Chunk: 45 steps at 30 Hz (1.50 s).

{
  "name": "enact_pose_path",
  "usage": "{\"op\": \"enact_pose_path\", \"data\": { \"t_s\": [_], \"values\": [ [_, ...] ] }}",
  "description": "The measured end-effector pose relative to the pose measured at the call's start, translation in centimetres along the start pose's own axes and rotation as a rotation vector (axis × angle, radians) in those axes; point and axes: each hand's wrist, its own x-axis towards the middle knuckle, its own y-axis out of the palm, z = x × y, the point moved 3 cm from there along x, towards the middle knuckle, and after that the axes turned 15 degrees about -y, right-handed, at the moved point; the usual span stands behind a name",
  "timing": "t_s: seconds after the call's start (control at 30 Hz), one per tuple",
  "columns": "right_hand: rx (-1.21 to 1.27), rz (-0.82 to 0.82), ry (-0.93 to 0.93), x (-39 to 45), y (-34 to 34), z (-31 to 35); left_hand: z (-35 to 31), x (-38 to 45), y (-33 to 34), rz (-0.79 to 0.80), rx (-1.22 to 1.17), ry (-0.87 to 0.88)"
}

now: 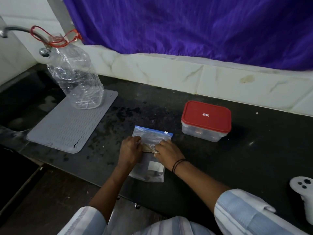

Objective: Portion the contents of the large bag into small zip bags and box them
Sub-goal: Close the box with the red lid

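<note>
At the centre of the frame, a large clear zip bag with a blue seal lies flat on a dark countertop. The left hand and right hand rest on its middle, fingers curled, pinching something tan inside. Right of centre stands a clear box with a red lid, closed.

A black stone counter ran beneath pale marbled wall tiles. A purple curtain hung above them, and a steel tap projected at left. Light was dim.
</note>
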Motion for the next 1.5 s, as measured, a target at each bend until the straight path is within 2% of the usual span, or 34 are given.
{"op": "enact_pose_path", "data": {
  "t_s": [0.1,0.27,0.4,0.5,0.6,0.7,0.8,0.97,1.13,1.5],
  "values": [
    [-0.02,0.027,0.004,0.2,0.6,-0.1,0.5,0.0,0.6,0.02,-0.018,-0.035],
    [-0.065,-0.055,-0.013,0.3,1.2,0.3,0.9,0.1,1.2,0.04,-0.082,-0.057],
    [-0.065,-0.088,0.004,0.1,0.4,0.0,0.4,0.3,1.1,0.048,-0.187,-0.139],
    [-0.083,-0.141,0.032,-0.4,-1.8,-0.9,-1.2,0.4,0.8,0.059,-0.355,-0.216],
    [-0.079,-0.279,0.067,-1.9,-5.6,-3.0,-3.8,1.0,1.0,0.104,-0.541,-0.267],
    [-0.084,-0.451,0.156,-4.1,-10.0,-6.2,-7.0,1.9,1.6,0.164,-0.579,-0.218],
    [-0.149,-0.503,0.266,-6.4,-13.7,-9.7,-10.2,2.6,2.7,0.202,-0.554,-0.123],
    [-0.229,-0.423,0.424,-9.0,-15.7,-14.3,-15.1,2.7,4.3,0.237,-0.477,0.017],
    [-0.232,-0.255,0.426,-9.4,-14.5,-15.4,-17.0,2.9,5.4,0.18,-0.352,0.059],
    [-0.235,-0.25,0.425,-9.1,-13.9,-15.3,-16.4,3.4,6.4,0.179,-0.283,0.051]
  ]
}}
